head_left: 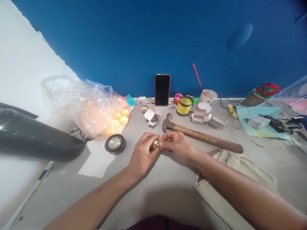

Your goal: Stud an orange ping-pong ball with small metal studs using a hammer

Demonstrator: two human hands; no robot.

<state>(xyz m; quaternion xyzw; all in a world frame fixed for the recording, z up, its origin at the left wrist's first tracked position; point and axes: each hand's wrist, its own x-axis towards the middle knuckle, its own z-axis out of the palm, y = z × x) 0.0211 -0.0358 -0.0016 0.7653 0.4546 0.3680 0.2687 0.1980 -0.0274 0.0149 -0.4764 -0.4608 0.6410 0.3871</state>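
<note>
Shiny ball (156, 143): left hand (144, 156) clamped round it, presumably for steadiness; right hand (174, 143), fingertips together against its three-o'clock side. Open box (149, 115): twelve o'clock, probably for reach.

No lettering, label, brand, number or sign can be read.
</note>
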